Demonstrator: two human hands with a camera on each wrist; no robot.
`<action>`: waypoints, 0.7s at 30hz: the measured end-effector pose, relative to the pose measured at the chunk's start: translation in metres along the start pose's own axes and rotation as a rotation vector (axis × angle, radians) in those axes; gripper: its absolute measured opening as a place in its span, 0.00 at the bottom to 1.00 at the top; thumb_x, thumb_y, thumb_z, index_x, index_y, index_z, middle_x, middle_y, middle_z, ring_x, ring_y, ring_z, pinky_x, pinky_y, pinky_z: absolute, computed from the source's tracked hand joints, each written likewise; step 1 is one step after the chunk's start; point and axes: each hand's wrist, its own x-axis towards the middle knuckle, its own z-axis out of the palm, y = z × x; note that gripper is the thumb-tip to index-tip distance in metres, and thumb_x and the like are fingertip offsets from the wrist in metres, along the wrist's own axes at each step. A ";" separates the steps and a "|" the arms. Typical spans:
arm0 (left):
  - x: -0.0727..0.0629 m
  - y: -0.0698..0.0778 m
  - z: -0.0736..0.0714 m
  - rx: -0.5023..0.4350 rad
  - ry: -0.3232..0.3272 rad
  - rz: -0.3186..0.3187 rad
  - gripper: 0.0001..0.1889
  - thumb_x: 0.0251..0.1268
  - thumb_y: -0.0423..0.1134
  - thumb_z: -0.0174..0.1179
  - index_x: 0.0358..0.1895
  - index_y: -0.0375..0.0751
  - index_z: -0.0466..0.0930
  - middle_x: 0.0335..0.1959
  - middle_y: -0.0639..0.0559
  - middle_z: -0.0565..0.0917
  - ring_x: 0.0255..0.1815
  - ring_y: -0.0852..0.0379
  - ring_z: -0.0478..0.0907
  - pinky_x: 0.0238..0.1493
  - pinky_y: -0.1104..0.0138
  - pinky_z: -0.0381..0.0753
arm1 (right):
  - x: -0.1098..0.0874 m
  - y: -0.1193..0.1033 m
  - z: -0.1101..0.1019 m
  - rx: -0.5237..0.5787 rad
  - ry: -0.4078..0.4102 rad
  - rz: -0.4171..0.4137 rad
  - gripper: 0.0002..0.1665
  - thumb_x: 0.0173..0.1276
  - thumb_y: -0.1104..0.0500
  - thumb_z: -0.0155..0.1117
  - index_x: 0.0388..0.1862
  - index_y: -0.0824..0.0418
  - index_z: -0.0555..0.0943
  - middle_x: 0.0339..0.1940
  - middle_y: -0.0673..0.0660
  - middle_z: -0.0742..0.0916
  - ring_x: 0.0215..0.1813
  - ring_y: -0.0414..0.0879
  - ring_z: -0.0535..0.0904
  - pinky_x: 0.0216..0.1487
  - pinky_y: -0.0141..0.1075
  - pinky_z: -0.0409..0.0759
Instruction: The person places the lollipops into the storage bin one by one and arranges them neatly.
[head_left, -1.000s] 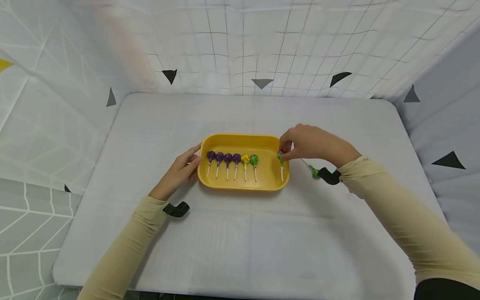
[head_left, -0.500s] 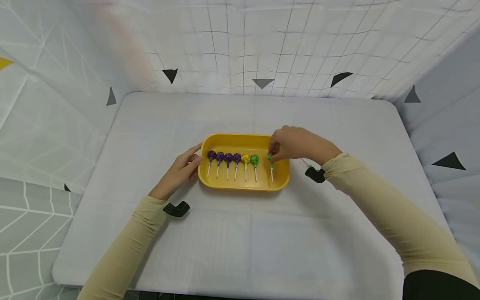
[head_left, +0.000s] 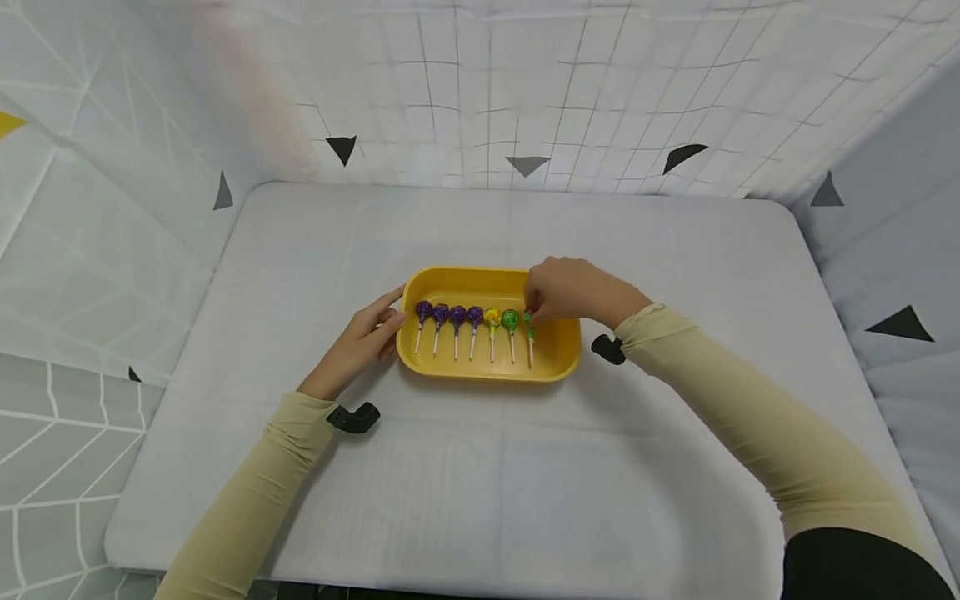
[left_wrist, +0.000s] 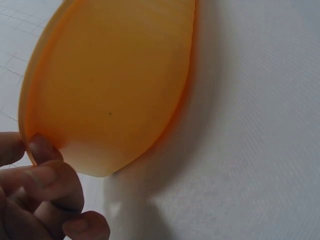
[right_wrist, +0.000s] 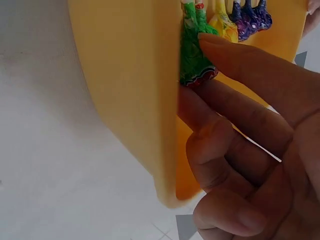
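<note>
In the head view a yellow tray [head_left: 480, 371] lies mid-table. Inside it stretches a row of wrapped lollipops, sticks towards the person: several purple ones [head_left: 457, 315], a yellow one [head_left: 492, 317] and a green one [head_left: 510, 320]. My right hand [head_left: 573, 287] pinches another green lollipop [right_wrist: 192, 60] by its wrapped head, thumb against fingers, right beside the row's green one; its white stick points to the near side. My left hand [head_left: 363, 337] holds the tray's left end, thumb at the rim and fingers curled by the wall, as the left wrist view shows.
The tray rests on a white-covered table [head_left: 450, 492] with rounded corners. Pale patterned sheets hang behind and at both sides, with dark triangles [head_left: 342, 150] on them. A black wrist band [head_left: 608, 348] sits at the right sleeve's cuff.
My right hand has moved left inside the tray, bringing the green lollipop up to the row. A green lollipop on the table at right is now hidden by the arm. My left hand stays put.
</note>
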 end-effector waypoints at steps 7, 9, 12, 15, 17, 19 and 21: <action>-0.001 0.002 0.000 -0.005 -0.002 0.002 0.30 0.85 0.51 0.46 0.83 0.52 0.56 0.33 0.46 0.73 0.25 0.58 0.68 0.27 0.67 0.71 | 0.005 -0.002 0.002 -0.003 -0.007 0.018 0.07 0.66 0.54 0.76 0.39 0.54 0.91 0.40 0.51 0.91 0.43 0.47 0.85 0.50 0.44 0.85; -0.001 0.002 0.000 -0.005 -0.001 0.001 0.30 0.85 0.52 0.46 0.83 0.52 0.56 0.33 0.47 0.73 0.25 0.58 0.68 0.27 0.67 0.71 | 0.006 -0.003 0.003 -0.015 -0.004 0.019 0.07 0.65 0.54 0.76 0.38 0.55 0.90 0.41 0.51 0.91 0.43 0.47 0.85 0.49 0.45 0.85; -0.001 0.002 0.000 0.000 0.000 0.002 0.29 0.85 0.51 0.46 0.83 0.52 0.56 0.34 0.46 0.73 0.24 0.58 0.68 0.27 0.68 0.70 | 0.010 -0.002 0.006 -0.036 -0.002 0.023 0.07 0.64 0.54 0.77 0.38 0.55 0.90 0.40 0.52 0.91 0.41 0.47 0.85 0.46 0.43 0.85; 0.000 0.001 0.000 0.004 0.001 0.006 0.29 0.85 0.50 0.46 0.83 0.51 0.56 0.35 0.45 0.74 0.24 0.58 0.68 0.27 0.68 0.70 | 0.012 -0.001 0.008 -0.049 -0.006 0.029 0.08 0.64 0.53 0.77 0.38 0.55 0.90 0.39 0.52 0.91 0.39 0.47 0.84 0.43 0.42 0.85; -0.001 0.002 0.000 -0.001 0.001 0.004 0.29 0.85 0.50 0.47 0.83 0.52 0.56 0.35 0.45 0.74 0.24 0.58 0.68 0.27 0.68 0.70 | 0.013 -0.002 0.009 -0.050 -0.008 0.032 0.09 0.64 0.52 0.77 0.38 0.56 0.90 0.39 0.52 0.91 0.38 0.47 0.84 0.42 0.42 0.84; -0.001 0.002 0.000 -0.005 -0.001 0.005 0.29 0.85 0.50 0.47 0.83 0.51 0.56 0.35 0.44 0.75 0.24 0.58 0.68 0.27 0.68 0.70 | 0.014 -0.002 0.009 -0.050 -0.009 0.032 0.09 0.64 0.52 0.77 0.38 0.56 0.91 0.39 0.52 0.91 0.38 0.47 0.83 0.42 0.42 0.84; -0.001 0.003 0.000 -0.008 -0.002 0.006 0.29 0.85 0.50 0.47 0.83 0.51 0.56 0.35 0.45 0.74 0.24 0.58 0.68 0.26 0.68 0.70 | 0.014 -0.002 0.009 -0.049 -0.008 0.033 0.09 0.64 0.52 0.77 0.38 0.56 0.91 0.39 0.52 0.91 0.39 0.47 0.84 0.42 0.42 0.84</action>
